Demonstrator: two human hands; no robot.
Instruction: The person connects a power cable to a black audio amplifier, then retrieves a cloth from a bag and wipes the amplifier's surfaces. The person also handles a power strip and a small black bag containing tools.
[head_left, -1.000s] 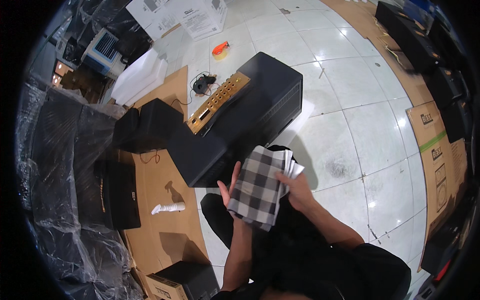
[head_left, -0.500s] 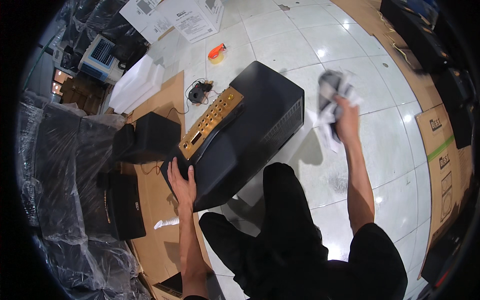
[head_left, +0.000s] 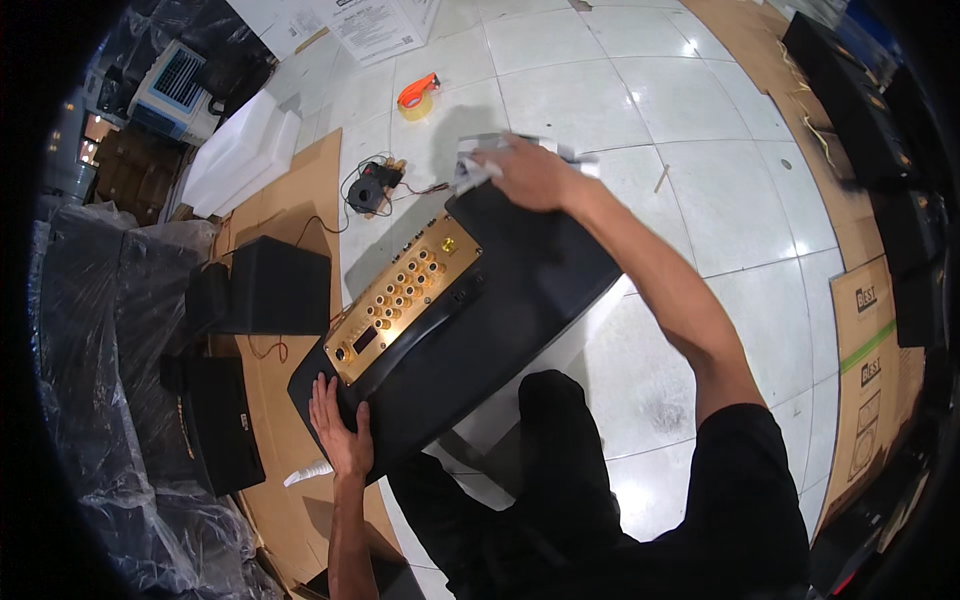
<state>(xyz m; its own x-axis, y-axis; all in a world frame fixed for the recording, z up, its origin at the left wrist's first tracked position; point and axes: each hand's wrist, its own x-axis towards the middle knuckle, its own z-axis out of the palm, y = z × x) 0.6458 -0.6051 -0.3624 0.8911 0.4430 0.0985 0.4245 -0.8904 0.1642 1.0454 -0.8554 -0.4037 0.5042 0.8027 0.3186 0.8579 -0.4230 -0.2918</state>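
A black box-shaped speaker (head_left: 450, 370) lies before me, with a gold control panel (head_left: 400, 298) of several knobs set into it. My left hand (head_left: 343, 432) rests flat on the speaker's near left end, fingers spread. At the opposite far end, my right hand (head_left: 530, 172) presses a grey and white cloth (head_left: 480, 160) against the speaker's edge. The cloth is partly covered by the fingers and smeared by motion.
Beyond the speaker are an orange tape dispenser (head_left: 416, 98) and a black coiled cable (head_left: 368, 192). White foam blocks (head_left: 240, 155) and smaller black speakers (head_left: 280, 285) stand at left. Flattened cardboard (head_left: 865, 370) lies at right on the tiled floor.
My right hand has swung left with the cloth, from beside the speaker onto its far end. The left hand stays on the near end. The speaker appears slightly lower and further left.
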